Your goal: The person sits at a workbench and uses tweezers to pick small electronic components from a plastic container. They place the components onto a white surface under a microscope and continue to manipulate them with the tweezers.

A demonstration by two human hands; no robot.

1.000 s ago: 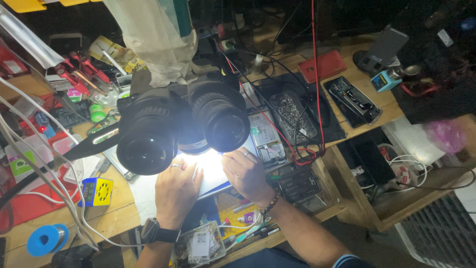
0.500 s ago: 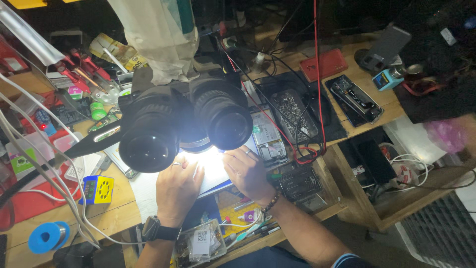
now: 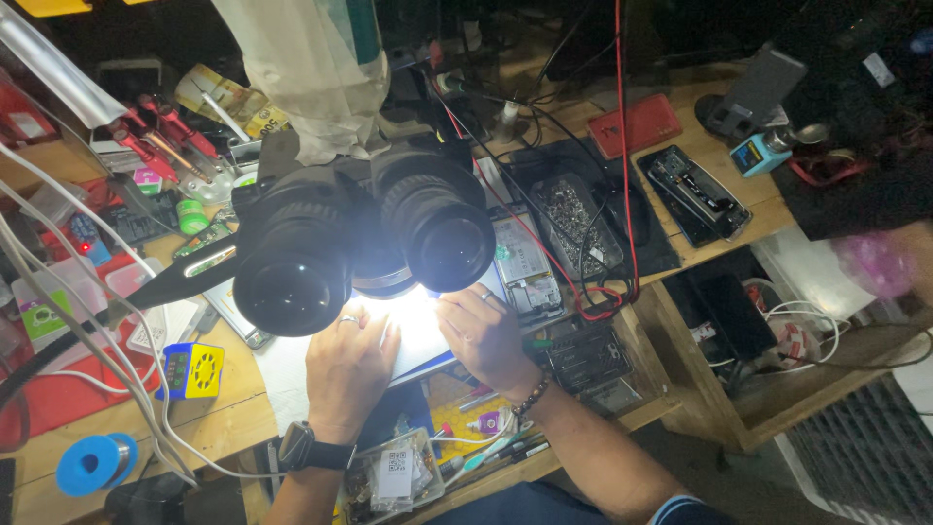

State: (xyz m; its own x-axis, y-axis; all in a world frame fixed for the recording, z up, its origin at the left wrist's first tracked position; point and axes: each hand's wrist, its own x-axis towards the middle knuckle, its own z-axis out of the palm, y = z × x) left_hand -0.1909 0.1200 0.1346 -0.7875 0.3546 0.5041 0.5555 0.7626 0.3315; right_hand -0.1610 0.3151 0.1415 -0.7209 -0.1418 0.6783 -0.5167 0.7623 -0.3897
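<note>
A clear bag with a white square label [image 3: 393,477] lies at bottom centre. A yellow printed packet [image 3: 231,102] sits at upper left, and a green-and-white labelled box [image 3: 44,313] at far left.

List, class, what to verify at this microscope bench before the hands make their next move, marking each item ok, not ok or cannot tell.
1. Work area lit: bright patch under the microscope: ok.
2. Left hand resting beside the light: ok.
3. Right hand resting beside the light: ok.
4. Tool held in either hand: cannot tell, washed out by glare.
5. Red wire clear of hands: ok.
6. Bench around hands uncluttered: not ok.
</note>
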